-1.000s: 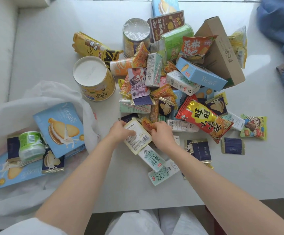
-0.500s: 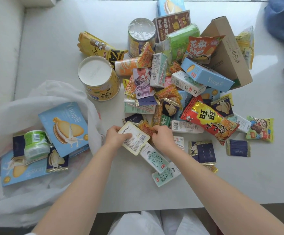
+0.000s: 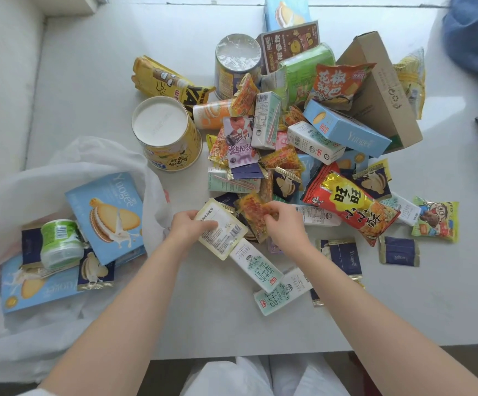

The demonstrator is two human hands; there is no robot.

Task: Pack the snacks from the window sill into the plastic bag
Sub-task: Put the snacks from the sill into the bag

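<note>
Pinching sachet [image 3: 223,227] and packet [image 3: 253,212], hands [image 3: 187,224] adjacent

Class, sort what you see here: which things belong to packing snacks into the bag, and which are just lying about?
Part of the job:
plastic bag
pale label packet in the left hand
orange packet in the right hand
red snack bag
yellow tub

Lying about:
blue cloth

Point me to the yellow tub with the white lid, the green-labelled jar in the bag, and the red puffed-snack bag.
yellow tub [image 3: 160,122], head view, on its white lid.
green-labelled jar [image 3: 59,242], head view, on its side.
red puffed-snack bag [image 3: 349,205], head view, on its printed front.
</note>
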